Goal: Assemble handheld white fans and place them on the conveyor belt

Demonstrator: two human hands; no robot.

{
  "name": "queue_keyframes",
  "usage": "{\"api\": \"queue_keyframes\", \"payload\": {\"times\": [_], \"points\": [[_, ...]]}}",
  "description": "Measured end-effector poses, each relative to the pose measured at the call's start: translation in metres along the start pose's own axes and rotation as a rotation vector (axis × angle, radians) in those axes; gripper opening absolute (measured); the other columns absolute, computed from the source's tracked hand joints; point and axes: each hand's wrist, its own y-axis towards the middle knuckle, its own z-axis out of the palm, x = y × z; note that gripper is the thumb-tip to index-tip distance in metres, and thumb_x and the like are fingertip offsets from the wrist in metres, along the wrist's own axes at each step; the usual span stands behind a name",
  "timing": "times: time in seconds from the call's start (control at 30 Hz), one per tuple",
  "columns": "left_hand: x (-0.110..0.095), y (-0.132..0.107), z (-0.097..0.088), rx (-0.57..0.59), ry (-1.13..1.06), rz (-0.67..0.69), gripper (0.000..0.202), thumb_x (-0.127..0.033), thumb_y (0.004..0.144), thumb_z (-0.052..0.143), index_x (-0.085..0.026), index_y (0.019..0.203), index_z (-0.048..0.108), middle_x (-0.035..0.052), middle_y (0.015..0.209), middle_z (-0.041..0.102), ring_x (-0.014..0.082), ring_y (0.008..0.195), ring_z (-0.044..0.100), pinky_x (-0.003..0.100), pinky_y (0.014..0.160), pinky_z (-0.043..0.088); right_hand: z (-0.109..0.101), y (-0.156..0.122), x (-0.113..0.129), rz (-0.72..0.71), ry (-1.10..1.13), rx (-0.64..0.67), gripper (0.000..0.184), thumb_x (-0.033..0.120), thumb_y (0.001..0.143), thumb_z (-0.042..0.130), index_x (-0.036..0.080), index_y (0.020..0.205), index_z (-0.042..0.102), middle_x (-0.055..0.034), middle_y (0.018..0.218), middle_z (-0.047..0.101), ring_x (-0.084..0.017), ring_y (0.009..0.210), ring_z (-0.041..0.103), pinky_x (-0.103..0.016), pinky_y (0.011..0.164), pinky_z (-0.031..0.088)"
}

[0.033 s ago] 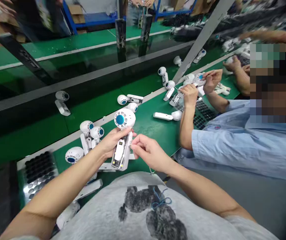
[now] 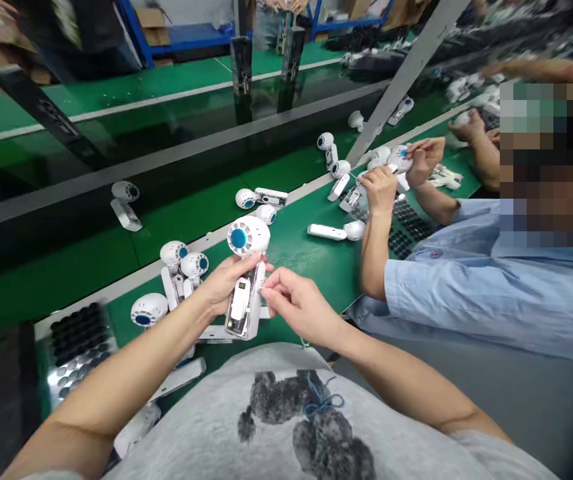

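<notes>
Fingers [image 2: 250, 262] of the left hand [image 2: 226, 285] wrap a white handheld fan [image 2: 243, 280] just below its round head.

The fan's long axis runs almost straight away from the person, with the blue-hubbed head [image 2: 239, 238] at the far end, its face turned up and to the left of view. The opened handle [image 2: 242, 308] points back toward the grey T-shirt [image 2: 286, 427]. The fan is held in the air over the green conveyor bench [image 2: 311, 273]. Slightly curled fingertips [image 2: 266, 293] of the right hand [image 2: 301, 307] touch the handle's edge; whether they grip it cannot be told. Further along, a co-worker's hands [image 2: 381, 190] hold a similar fan.
</notes>
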Motion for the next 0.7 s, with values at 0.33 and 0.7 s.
{"api": "queue_keyframes", "payload": {"times": [0.33, 0.7], "points": [[0.003, -0.002, 0.003, -0.055, 0.205, 0.067, 0.029, -0.033, 0.065, 0.073, -0.012, 0.079, 0.058, 0.0025, 0.071, 0.063, 0.0122, 0.057, 0.059, 0.024, 0.053, 0.047, -0.003, 0.004, -0.005, 0.022, -0.117, 0.033, 0.010, 0.021, 0.086, 0.044, 0.018, 0.077, 0.046, 0.0040, 0.058, 0.056, -0.009, 0.053, 0.049, -0.024, 0.058, 0.039], [0.001, 0.006, -0.001, -0.104, 0.313, 0.054, 0.026, -0.033, 0.064, 0.072, -0.013, 0.074, 0.058, 0.0007, 0.062, 0.061, 0.0106, 0.052, 0.055, 0.022, 0.049, 0.043, -0.011, 0.017, -0.021, 0.180, 0.114, 0.114, 0.012, 0.025, 0.081, 0.048, 0.018, 0.072, 0.046, 0.0046, 0.055, 0.048, -0.007, 0.049, 0.041, -0.021, 0.048, 0.032]]}}
